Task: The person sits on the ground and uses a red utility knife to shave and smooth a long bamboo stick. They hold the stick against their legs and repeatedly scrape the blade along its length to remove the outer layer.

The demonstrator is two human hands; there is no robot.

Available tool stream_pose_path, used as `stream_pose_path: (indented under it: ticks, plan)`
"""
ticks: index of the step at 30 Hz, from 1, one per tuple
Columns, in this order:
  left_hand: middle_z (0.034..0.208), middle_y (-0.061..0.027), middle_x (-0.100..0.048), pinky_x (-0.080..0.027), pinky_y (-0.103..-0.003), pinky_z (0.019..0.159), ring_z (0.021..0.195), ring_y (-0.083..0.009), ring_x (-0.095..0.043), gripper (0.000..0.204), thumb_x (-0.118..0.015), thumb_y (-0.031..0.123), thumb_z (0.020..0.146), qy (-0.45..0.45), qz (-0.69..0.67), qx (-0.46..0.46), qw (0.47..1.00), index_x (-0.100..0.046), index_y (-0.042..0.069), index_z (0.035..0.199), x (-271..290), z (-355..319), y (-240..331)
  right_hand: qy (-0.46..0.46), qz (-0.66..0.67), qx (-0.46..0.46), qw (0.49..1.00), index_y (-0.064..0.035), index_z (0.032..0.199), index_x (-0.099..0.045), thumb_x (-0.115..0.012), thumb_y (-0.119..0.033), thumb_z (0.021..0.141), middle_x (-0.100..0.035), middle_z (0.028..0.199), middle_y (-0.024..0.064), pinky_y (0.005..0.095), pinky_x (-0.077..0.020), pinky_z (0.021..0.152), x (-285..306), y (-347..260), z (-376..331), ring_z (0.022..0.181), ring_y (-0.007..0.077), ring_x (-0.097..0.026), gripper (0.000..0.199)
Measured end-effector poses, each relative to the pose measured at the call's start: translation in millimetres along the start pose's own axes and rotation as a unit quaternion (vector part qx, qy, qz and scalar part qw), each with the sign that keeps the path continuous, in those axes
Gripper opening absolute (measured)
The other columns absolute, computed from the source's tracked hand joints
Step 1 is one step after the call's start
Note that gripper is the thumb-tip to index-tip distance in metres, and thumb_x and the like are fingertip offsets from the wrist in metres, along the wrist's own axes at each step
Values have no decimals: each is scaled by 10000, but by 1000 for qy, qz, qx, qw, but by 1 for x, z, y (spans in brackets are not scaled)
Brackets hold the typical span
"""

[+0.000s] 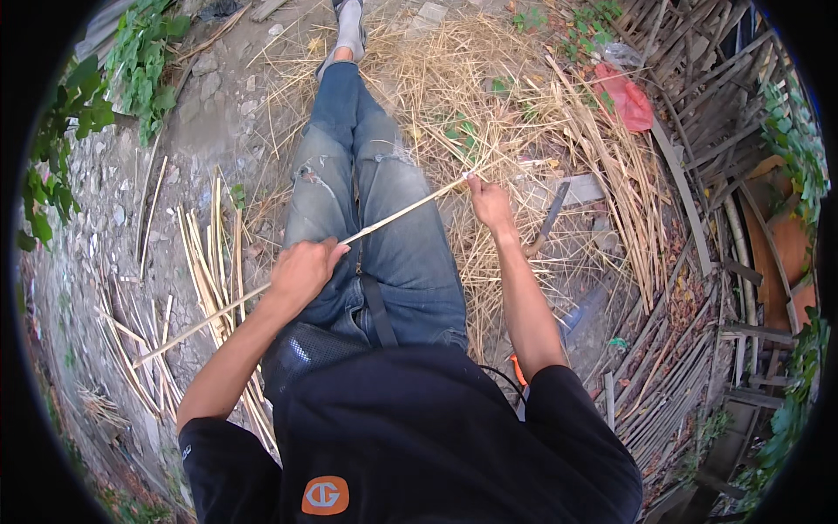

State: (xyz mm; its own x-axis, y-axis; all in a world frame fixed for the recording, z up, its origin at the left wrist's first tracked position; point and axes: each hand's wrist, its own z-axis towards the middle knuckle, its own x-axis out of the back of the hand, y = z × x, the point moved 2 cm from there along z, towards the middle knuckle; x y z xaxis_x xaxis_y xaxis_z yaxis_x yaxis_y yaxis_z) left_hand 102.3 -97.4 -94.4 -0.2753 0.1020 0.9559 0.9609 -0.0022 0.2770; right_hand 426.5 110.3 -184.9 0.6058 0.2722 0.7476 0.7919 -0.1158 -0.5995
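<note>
One long, thin stick [401, 212] crosses over the blue jeans [327, 179] of the seated person, and it is in both hands. Its long axis runs slanting, from the right hand [491, 205], farther from the body, down to the left, past the left forearm [237, 351]. The right hand is nearer to the upper end and is closed in a pinch there, the fingers mostly folded. The left hand [301, 272] is curled around the stick at about its middle, with the thumb pointing along it; how tight this hold is, I cannot tell. The stick looks pale yellow, nearly straight and slender, with a whitish spot at the upper end. Just beside the right hand, on the ground, lies a knife [552, 214]. More pale sticks [209, 271] lie to the left of the legs.
</note>
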Motion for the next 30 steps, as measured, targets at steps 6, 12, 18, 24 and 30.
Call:
stream_pose_path:
  ticks: [6, 12, 18, 24, 30]
  plan:
    - [767, -258, -688, -544, -568, 679, 772, -477, -692, 412, -544, 436, 1068, -26, 6, 33, 999, -702, 64, 992, 5, 10, 18, -2, 25, 32, 999, 79, 900, -743, -436, -519, 1082, -696, 888, 363, 529, -522, 911, -22, -22, -36, 926, 514, -695, 697]
    - [782, -234, -712, -563, -568, 682, 780, -456, -722, 447, -525, 460, 1068, -16, 12, 19, 1000, -699, 60, 968, -7, 24, 26, 16, 98, 37, 994, 93, 870, -722, -468, -518, 1078, -692, 822, 335, 523, -507, 853, -26, -17, -42, 839, 494, -683, 694]
    - [802, -248, -708, -549, -584, 708, 803, -480, -703, 430, -524, 451, 1072, -22, -16, 18, 999, -711, 70, 1005, -8, 31, 30, -24, 117, -14, 993, 77, 899, -754, -460, -575, 1071, -719, 809, 284, 476, -523, 876, -22, -7, -37, 855, 434, -718, 736]
    - [815, -256, -716, -571, -567, 754, 833, -476, -717, 472, -528, 414, 1074, -31, -30, 21, 999, -706, 4, 922, -9, 40, 47, -44, 126, 54, 990, 63, 895, -735, -462, -526, 1076, -691, 842, 333, 511, -503, 845, -58, -32, -63, 869, 500, -674, 674]
    - [857, -278, -718, -557, -589, 772, 864, -498, -706, 472, -543, 423, 1069, -41, -65, 19, 997, -739, 10, 953, -18, 56, 53, -94, 104, 62, 988, 63, 910, -736, -465, -534, 1073, -691, 862, 339, 509, -507, 844, -46, -49, -72, 894, 499, -685, 675]
